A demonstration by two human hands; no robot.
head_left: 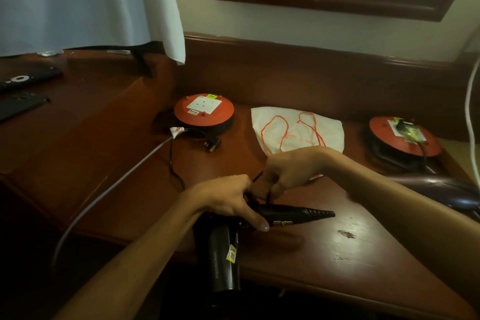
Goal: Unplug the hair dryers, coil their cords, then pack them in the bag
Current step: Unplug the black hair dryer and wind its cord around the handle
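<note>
At the tabletop's [363, 254] near edge, left hand [231, 200] clamped over black hair dryer [223, 249], barrel hanging off; right hand [288, 174] just beyond, pinching its cord [176, 176]. Farther back, loose plug [213, 143], white bag [298, 130] flat.

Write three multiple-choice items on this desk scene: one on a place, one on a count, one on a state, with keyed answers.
1. Where does the white bag lie?
A. between the two reels
B. on the floor
C. under the dryer

2. How many red cable reels are there?
A. one
B. two
C. three

3. The black plug by the left reel is:
A. in the socket
B. loose on the desk
C. in a hand

Answers: 1 A, reels flank it; 2 B, the right reel is the second; 3 B, the socket is bare.
</note>
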